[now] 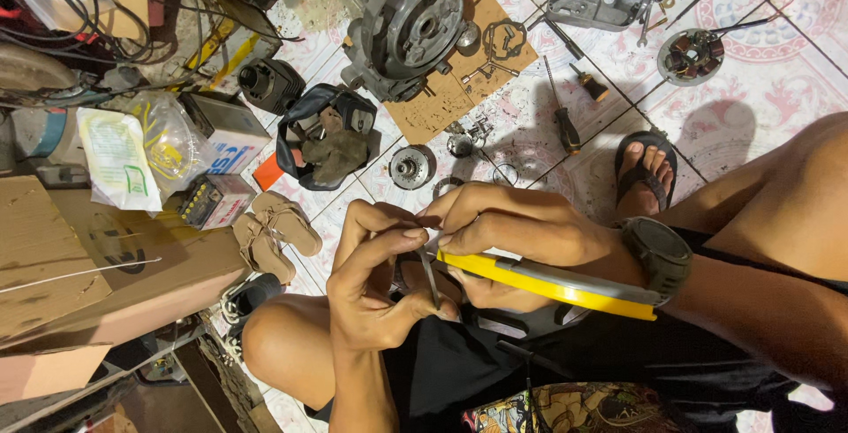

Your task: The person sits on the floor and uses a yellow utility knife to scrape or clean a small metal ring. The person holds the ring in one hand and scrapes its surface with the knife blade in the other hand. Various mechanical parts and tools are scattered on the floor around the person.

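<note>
My left hand (375, 278) pinches a thin dark metal strip (431, 281) between thumb and fingers, just above my bare knee. My right hand (512, 237), with a dark watch on its wrist, grips a yellow-handled utility knife (548, 283) whose front end meets the strip. Both hands touch each other over my lap. The knife's blade tip is hidden behind my fingers.
On the tiled floor ahead lie an engine case (408, 25) on a cardboard piece (442, 102), a cover (596, 0), a stator (692, 55), screwdrivers (565, 124), a round clutch part (412, 166) and sandals (272, 228). Cardboard boxes (97, 265) fill the left. My sandalled foot (645, 172) rests at the right.
</note>
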